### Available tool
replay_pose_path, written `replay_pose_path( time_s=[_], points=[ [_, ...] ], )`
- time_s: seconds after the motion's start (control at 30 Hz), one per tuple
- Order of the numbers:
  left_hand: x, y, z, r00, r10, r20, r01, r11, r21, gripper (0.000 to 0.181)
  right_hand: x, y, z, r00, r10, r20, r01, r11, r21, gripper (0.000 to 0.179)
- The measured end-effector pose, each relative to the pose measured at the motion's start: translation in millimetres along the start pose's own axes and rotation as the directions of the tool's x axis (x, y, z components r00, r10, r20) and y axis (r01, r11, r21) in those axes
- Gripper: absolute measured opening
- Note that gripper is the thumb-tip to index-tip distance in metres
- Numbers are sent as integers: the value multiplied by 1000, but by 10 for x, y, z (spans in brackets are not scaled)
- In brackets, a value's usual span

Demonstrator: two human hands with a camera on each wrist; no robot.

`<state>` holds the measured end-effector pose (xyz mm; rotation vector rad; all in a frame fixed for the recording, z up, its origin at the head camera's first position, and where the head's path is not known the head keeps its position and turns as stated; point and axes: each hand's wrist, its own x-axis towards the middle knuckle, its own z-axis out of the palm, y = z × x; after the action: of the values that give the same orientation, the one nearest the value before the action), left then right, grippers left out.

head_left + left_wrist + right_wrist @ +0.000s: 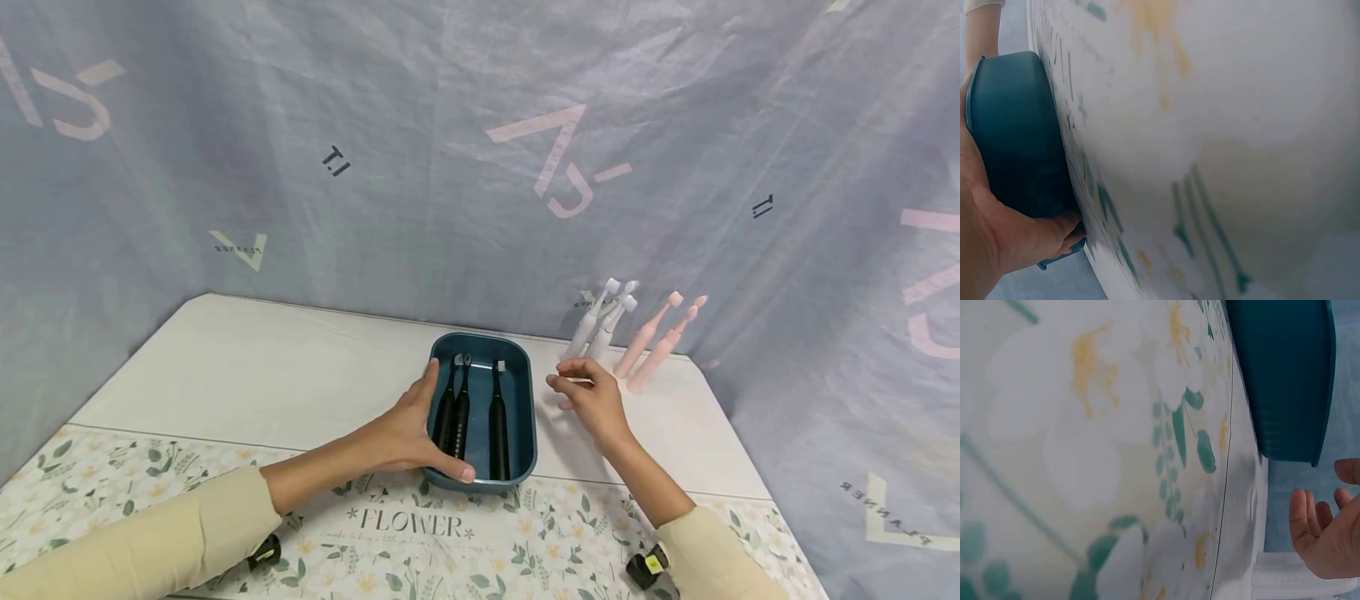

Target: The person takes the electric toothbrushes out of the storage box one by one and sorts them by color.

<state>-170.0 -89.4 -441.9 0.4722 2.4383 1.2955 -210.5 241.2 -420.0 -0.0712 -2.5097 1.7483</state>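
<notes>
A teal plastic bin [532,417] sits in the middle of the table. My left hand [408,429] grips its left side, the thumb lying across the near rim. In the left wrist view, the fingers of that hand [1022,240] curl against the bin's wall [1016,125]. Three black electric toothbrushes lie in the bin, two together at the left and one black toothbrush [498,425] at the right. My right hand [596,404] hovers right of the bin with loosely bent fingers and nothing in them. Just behind it stand white electric toothbrushes [581,333].
Three pink electric toothbrushes [641,346] stand upright right of the white ones. A floral mat [412,550] with the word FLOWER covers the near part of the white table [300,367]. A grey-blue printed curtain [375,208] hangs behind the table and along its sides.
</notes>
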Motion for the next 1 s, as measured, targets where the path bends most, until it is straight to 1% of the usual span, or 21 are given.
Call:
replay_pose_path(
  time_s=[0.3, 0.47, 0.57, 0.67, 0.77, 0.87, 0.93, 1.0],
  points=[
    [15, -9, 6, 1000, -2, 0, 2, 1000, -8, 177, 15, -14, 153, 998, 3, 64, -3, 1000, 1, 39],
    [17, -13, 12, 1000, 4, -6, -4, 1000, -5, 178, -13, -27, 229, 993, -4, 119, 6, 1000, -14, 38],
    [19, -15, 15, 1000, 3, -9, -3, 1000, -1, 178, -33, -37, 265, 988, -21, 155, 27, 999, -37, 41],
    [21, -16, 15, 1000, 0, -7, 0, 1000, -3, 178, -30, -40, 307, 981, -35, 192, 52, 995, -84, 39],
    [21, -16, 13, 1000, 2, -3, -2, 1000, -4, 177, -20, -38, 356, 971, -65, 229, 101, 984, -146, 37],
    [21, -15, 11, 1000, 2, 2, -2, 1000, -1, 177, -22, -42, 408, 962, -119, 245, 178, 955, -237, 36],
    [20, -15, 10, 1000, -2, 5, 2, 1000, 0, 177, -31, -45, 438, 961, -135, 242, 202, 939, -278, 38],
    [20, -16, 9, 1000, -7, 4, 7, 1000, -1, 177, -43, -55, 464, 962, -130, 242, 201, 932, -301, 43]
  ],
)
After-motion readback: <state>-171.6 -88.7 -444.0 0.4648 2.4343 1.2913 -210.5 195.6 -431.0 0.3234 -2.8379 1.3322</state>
